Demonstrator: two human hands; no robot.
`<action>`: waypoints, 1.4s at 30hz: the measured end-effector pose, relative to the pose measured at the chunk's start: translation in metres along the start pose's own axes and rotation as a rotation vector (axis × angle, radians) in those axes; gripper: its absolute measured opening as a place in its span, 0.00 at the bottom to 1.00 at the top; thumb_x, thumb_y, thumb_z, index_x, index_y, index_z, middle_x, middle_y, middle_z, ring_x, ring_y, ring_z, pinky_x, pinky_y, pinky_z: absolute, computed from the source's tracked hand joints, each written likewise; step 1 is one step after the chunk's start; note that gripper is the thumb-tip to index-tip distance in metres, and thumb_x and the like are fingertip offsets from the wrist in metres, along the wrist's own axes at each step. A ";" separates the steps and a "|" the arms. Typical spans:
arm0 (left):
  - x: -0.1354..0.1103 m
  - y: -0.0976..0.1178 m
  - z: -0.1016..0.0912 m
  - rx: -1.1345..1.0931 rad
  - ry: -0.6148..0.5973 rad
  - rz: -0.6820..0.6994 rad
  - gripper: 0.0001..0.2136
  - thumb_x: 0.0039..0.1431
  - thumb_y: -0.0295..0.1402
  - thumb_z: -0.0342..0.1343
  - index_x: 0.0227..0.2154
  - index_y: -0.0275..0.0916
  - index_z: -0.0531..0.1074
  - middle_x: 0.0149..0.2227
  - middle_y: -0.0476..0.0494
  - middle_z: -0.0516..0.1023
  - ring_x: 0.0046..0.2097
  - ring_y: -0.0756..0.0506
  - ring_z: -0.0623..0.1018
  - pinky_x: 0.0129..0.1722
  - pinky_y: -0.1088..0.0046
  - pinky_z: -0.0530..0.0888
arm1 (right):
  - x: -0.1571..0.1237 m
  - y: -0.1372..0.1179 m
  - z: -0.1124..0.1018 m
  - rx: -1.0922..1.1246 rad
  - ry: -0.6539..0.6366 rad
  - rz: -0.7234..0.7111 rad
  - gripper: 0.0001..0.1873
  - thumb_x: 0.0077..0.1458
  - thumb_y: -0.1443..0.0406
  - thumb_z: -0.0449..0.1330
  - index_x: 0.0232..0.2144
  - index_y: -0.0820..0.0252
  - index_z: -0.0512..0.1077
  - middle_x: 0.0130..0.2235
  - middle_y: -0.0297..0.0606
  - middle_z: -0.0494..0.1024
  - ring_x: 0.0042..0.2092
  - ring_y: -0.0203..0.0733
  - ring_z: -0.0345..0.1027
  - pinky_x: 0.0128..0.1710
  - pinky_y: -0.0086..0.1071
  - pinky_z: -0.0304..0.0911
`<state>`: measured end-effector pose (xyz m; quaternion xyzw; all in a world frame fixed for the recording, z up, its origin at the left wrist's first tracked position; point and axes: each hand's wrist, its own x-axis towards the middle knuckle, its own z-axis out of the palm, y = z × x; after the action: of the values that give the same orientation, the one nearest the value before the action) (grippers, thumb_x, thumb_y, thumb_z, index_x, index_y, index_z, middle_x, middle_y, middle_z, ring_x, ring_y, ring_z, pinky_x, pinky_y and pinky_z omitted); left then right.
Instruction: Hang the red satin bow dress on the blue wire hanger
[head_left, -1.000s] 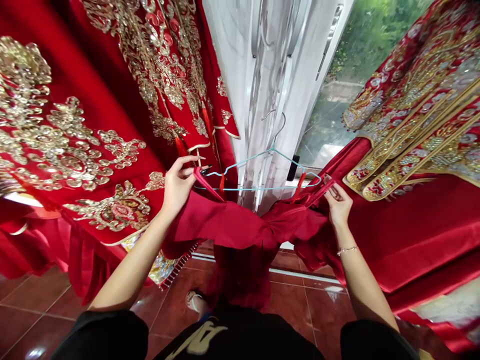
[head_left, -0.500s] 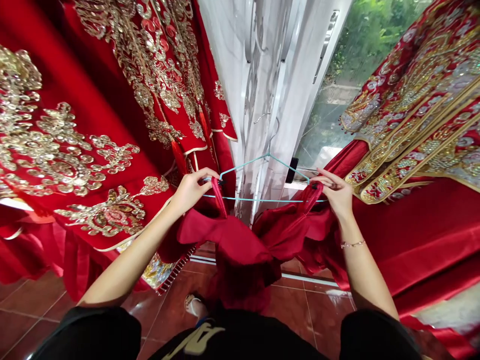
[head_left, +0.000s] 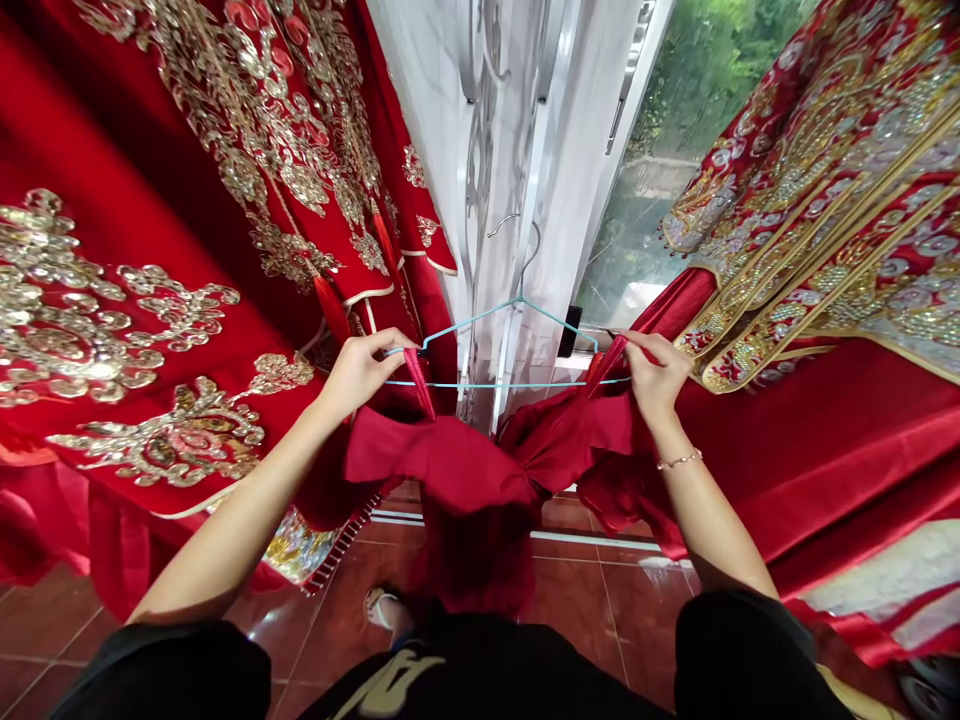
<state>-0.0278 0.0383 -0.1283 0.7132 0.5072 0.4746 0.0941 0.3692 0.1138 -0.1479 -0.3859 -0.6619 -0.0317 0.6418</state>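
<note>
A dark red garment (head_left: 472, 460) with shoulder straps hangs in front of me from a thin light-blue hanger (head_left: 480, 318) with a metal hook. My left hand (head_left: 358, 375) is closed at the hanger's left end, thumb and fingers pinching the left strap (head_left: 420, 385). At the other end my right hand (head_left: 660, 375) pinches the top of the right strap (head_left: 606, 365). Both straps stretch upward from the garment's neckline. The hook rises free above the hanger, not visibly caught on anything. Fingertips partly hide how the straps meet the hanger's ends.
Red garments with gold beading (head_left: 180, 430) hang close on the left. A richly beaded red garment (head_left: 810, 250) hangs on the right. Behind the hanger are a white metal frame (head_left: 551, 60) and a glass pane (head_left: 675, 170). Red tiles (head_left: 570, 620) cover the floor.
My hands, the hanger and the garment have shifted slightly left in view. My right hand's fingers have closed from a looser spread, and the right strap is pulled straighter.
</note>
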 end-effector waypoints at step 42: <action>-0.008 -0.001 0.004 0.301 -0.067 0.105 0.21 0.64 0.50 0.47 0.38 0.44 0.81 0.42 0.39 0.84 0.43 0.35 0.83 0.44 0.65 0.75 | -0.009 -0.010 0.006 0.582 -0.472 0.692 0.23 0.39 0.48 0.73 0.24 0.60 0.74 0.14 0.22 0.57 0.15 0.24 0.42 0.16 0.25 0.39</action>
<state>-0.0259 0.0335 -0.1361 0.7602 0.5314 0.3732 -0.0219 0.3575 0.1059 -0.1520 -0.3842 -0.6037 0.4564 0.5288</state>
